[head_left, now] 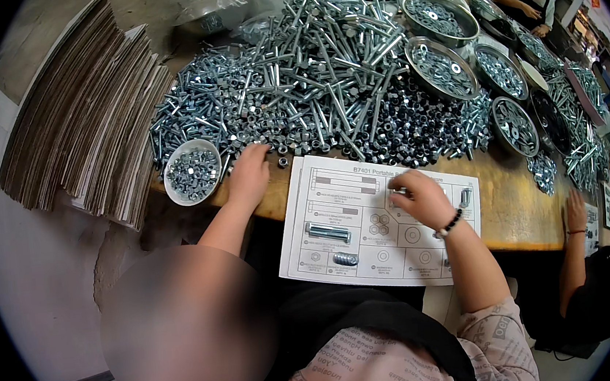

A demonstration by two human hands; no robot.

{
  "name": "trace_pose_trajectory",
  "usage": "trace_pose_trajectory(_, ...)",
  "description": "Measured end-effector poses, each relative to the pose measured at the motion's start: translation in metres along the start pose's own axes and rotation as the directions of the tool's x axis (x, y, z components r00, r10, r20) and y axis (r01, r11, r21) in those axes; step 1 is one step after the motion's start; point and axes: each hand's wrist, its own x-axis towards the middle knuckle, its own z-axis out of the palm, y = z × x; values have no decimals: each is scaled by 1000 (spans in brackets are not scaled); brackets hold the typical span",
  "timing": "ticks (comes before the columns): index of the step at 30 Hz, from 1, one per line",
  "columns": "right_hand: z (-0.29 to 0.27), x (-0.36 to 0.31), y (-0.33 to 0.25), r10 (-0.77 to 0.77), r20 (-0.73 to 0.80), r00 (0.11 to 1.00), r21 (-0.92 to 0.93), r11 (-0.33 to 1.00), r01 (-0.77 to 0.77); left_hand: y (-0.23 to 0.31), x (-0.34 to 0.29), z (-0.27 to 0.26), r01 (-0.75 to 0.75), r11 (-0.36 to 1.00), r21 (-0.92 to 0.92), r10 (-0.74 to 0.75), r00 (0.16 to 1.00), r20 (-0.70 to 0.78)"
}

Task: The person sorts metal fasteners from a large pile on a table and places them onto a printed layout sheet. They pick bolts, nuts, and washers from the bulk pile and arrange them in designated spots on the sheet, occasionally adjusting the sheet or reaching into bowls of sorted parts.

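My left hand point(249, 172) is at the near edge of a heap of hex nuts point(269, 128), its fingers bent together against the nuts. What lies under its fingertips is hidden. Over a printed parts sheet point(292, 247) my right hand point(423, 197) hovers with curled fingers, a beaded bracelet point(449, 225) on its wrist. Something small may be between thumb and fingers; I cannot make it out. On the sheet lie thick bolts point(328, 232), a short row of nuts or washers point(345, 259) and a metal piece point(465, 195) near the right edge.
A white bowl of nuts point(193, 173) stands left of my left hand. Behind rises a big pile of bolts point(335, 48), with dark nuts point(416, 121) at its right. Steel bowls of washers point(443, 67) line the right. Stacked cardboard point(84, 109) stands left. Co-workers' hands point(576, 210) show right.
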Motion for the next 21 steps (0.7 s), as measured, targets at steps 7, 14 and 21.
trace_pose_trajectory(7, 60, 84, -39, -133, 73, 988, -137, 980, 142, 16, 21, -2, 28, 982, 186, -86, 947, 311)
trace_pose_trajectory(14, 108, 132, -70, -155, 19, 988, -299, 942, 153, 5, 3, -22, 105, 992, 73, -120, 961, 250)
trace_pose_trajectory(21, 145, 155, -80, -166, 5, 986, -536, 832, 143, 2, -6, -24, 139, 984, 113, -168, 936, 309)
